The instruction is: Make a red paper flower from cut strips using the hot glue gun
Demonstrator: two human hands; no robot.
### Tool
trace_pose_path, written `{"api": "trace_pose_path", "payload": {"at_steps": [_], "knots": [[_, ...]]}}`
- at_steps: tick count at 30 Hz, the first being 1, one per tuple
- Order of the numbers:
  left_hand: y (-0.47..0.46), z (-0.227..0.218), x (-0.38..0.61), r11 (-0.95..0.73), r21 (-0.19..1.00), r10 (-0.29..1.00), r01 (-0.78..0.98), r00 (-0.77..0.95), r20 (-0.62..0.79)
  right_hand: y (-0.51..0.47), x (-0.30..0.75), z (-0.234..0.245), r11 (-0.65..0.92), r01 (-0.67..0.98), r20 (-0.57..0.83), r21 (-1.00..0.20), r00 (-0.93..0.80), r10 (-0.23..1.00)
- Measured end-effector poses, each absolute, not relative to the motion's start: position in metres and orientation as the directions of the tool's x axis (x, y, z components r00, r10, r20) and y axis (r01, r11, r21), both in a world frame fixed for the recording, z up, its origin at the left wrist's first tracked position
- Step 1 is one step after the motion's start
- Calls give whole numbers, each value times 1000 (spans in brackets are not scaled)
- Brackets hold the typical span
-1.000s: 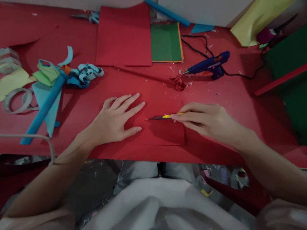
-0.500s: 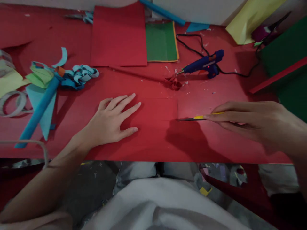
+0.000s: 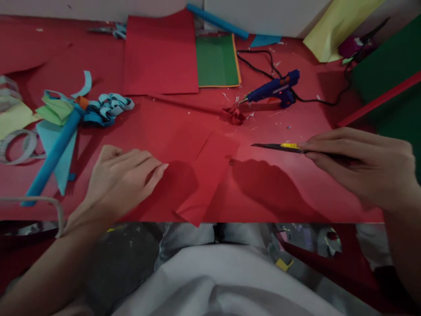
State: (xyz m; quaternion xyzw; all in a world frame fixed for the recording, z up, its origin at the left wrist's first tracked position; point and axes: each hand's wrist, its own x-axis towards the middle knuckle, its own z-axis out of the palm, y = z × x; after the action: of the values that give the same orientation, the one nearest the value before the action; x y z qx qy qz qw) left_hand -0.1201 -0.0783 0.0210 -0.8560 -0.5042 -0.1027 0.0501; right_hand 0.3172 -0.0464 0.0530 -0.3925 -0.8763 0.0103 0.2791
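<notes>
In my right hand (image 3: 362,166) is a craft knife (image 3: 276,147) with a yellow part on its body. Its dark blade points left, above the table, apart from the paper. A red paper piece (image 3: 213,169) lies askew in front of me, its lower corner at the table's front edge. A thin dark line shows near its upper left side. My left hand (image 3: 126,175) is left of this piece, fingers curled in and thumb against them; nothing shows between them. Shadows of both hands fall around the paper.
Behind the paper lie a red paper rod (image 3: 187,104) and a blue glue gun (image 3: 272,90) with a black cord. Red (image 3: 161,55) and green sheets (image 3: 217,61) are at the back. Left are a blue paper tube (image 3: 54,158), paper chains (image 3: 112,105) and a tape roll (image 3: 18,147).
My left hand has drawn back left, its spread fingers now curled. The paper piece has turned askew toward the front edge. The knife has lifted off it, a little up and right.
</notes>
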Motion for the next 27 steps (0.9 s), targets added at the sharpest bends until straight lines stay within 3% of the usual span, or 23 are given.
{"api": "trace_pose_path", "payload": {"at_steps": [6,16,20,24,27], "knots": [[-74,19,-121,-759,224,629,611,778,12,-49,310,52,684,672,486,-283,-514,707],[-84,15,-108,-847,174,528,502,832,169,-48,313,46,716,646,531,-266,-521,668],[-77,8,-113,-796,162,605,583,777,174,-47,313,43,708,652,513,-270,-525,679],[-73,0,-115,-638,150,770,755,622,143,-50,310,45,712,617,474,-334,-543,693],[-70,-2,-113,-590,162,808,791,578,115,-54,301,49,713,591,453,-376,-554,698]]}}
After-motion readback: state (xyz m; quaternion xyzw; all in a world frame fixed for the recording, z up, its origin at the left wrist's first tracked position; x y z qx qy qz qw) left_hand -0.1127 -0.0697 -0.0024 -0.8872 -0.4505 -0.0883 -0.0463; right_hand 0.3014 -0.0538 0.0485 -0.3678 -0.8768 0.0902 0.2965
